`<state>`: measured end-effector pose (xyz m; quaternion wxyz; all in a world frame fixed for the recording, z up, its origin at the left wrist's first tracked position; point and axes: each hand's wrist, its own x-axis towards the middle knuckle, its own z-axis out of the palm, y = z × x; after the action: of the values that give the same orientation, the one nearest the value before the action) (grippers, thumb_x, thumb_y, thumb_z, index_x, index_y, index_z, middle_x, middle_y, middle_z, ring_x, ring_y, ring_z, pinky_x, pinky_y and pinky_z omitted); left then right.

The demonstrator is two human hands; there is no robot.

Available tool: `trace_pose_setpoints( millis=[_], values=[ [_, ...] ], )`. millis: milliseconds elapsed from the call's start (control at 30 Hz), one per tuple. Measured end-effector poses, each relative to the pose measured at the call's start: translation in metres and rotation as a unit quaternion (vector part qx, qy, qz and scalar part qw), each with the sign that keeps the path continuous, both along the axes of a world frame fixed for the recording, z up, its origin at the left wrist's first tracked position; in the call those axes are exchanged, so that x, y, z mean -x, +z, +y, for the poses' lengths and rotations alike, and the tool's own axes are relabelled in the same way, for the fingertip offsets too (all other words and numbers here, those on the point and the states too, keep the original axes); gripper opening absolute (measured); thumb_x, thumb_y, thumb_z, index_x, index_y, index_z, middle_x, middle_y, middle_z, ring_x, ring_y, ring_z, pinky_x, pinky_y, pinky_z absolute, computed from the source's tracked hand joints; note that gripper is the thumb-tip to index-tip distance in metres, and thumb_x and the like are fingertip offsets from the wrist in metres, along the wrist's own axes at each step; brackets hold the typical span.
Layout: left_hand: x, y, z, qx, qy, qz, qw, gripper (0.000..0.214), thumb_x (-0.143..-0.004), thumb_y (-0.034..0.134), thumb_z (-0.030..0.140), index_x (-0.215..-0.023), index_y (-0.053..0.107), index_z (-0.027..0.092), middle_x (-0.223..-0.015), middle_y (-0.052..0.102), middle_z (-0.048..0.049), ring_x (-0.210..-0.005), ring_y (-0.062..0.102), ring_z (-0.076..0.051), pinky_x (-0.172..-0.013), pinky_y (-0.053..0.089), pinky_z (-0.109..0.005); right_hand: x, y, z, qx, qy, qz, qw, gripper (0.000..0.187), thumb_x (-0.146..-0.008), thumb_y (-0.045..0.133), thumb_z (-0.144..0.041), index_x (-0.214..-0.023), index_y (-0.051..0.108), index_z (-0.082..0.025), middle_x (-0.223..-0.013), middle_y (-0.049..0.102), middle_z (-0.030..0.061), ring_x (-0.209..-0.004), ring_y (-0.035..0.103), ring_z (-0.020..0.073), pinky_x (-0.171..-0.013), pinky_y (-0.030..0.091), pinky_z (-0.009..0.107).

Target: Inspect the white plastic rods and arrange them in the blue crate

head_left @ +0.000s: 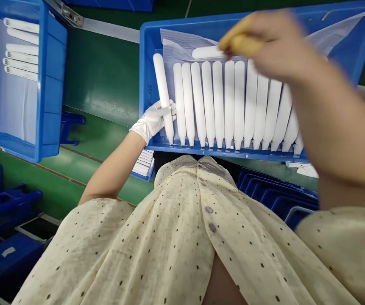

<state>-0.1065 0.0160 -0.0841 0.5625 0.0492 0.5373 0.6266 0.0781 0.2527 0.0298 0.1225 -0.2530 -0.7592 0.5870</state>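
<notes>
My left hand (154,120), in a white glove, is closed around a long white tapered piece (160,78), round at the top and narrow at the bottom. It is tilted at the left end of a blue bin (142,80). Beside it stands a row of similar white tapered pieces (218,101), narrow ends toward me. My right hand (261,40), with yellow finger covers, is blurred above the row. Its fingers are pinched at the right end of another white piece (206,52) lying crosswise behind the row. My right forearm hides the row's right end.
A second blue bin (50,84) on the left holds several white pieces on a pale liner sheet (13,103). Thin white sheeting (182,42) lies in the bin before me. Stacked blue bins (271,195) stand below right, and a blue stool (71,125) shows at left.
</notes>
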Motion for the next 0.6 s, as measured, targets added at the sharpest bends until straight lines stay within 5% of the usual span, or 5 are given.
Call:
trace_pose_setpoints(
  millis=[100, 233, 300, 433, 600],
  values=[
    [-0.001, -0.009, -0.001, -0.003, -0.006, 0.005, 1.0, 0.028, -0.077, 0.076, 0.002, -0.101, 0.072, 0.014, -0.093, 0.076, -0.0037, -0.094, 0.075, -0.017, -0.104, 0.061, -0.037, 0.078, -0.029, -0.021, -0.112, 0.035, -0.09, 0.989, 0.029, -0.098, 0.057, 0.001, -0.121, 0.074, -0.005, -0.125, 0.07, 0.0005, -0.117, 0.058, 0.0085, -0.121, 0.04, 0.027],
    [-0.001, -0.016, 0.0, -0.013, 0.01, -0.002, 1.0, 0.03, -0.075, 0.076, 0.004, -0.102, 0.072, 0.014, -0.101, 0.079, -0.0072, -0.102, 0.076, -0.022, -0.108, 0.06, -0.042, 0.159, -0.086, -0.034, -0.059, -0.02, -0.11, 0.992, 0.008, -0.095, 0.058, 0.002, -0.093, 0.065, 0.0, -0.134, 0.066, -0.0001, -0.144, 0.039, 0.0101, -0.133, 0.012, 0.027],
    [-0.001, -0.017, 0.001, -0.011, 0.018, -0.01, 1.0, 0.029, -0.075, 0.075, 0.004, -0.103, 0.072, 0.014, -0.103, 0.08, -0.009, -0.107, 0.077, -0.024, -0.11, 0.059, -0.043, 0.173, -0.101, -0.034, -0.049, -0.047, -0.111, 0.992, 0.021, -0.097, 0.055, 0.001, -0.078, 0.054, -0.007, -0.141, 0.061, 0.0014, -0.157, 0.021, 0.0172, -0.134, -0.002, 0.035],
    [-0.004, -0.018, 0.007, -0.013, 0.019, -0.002, 1.0, 0.029, -0.071, 0.081, 0.005, -0.096, 0.071, 0.015, -0.096, 0.079, -0.0087, -0.114, 0.075, -0.03, -0.112, 0.058, -0.048, 0.174, -0.09, -0.034, -0.024, -0.072, -0.092, 0.993, 0.033, -0.1, 0.049, 0.002, -0.072, 0.041, -0.015, -0.136, 0.06, 0.0028, -0.163, 0.011, 0.027, -0.134, -0.005, 0.046],
    [-0.014, -0.013, 0.007, -0.03, -0.051, 0.008, 0.998, 0.047, -0.058, 0.094, 0.008, -0.1, 0.073, 0.013, -0.1, 0.079, -0.0103, -0.123, 0.072, -0.036, -0.116, 0.055, -0.052, 0.163, -0.04, -0.041, -0.044, -0.061, -0.024, 0.997, 0.017, -0.103, 0.045, 0.002, -0.094, 0.059, -0.005, -0.117, 0.063, -0.0005, -0.146, 0.043, 0.015, -0.135, 0.019, 0.037]
  ],
)
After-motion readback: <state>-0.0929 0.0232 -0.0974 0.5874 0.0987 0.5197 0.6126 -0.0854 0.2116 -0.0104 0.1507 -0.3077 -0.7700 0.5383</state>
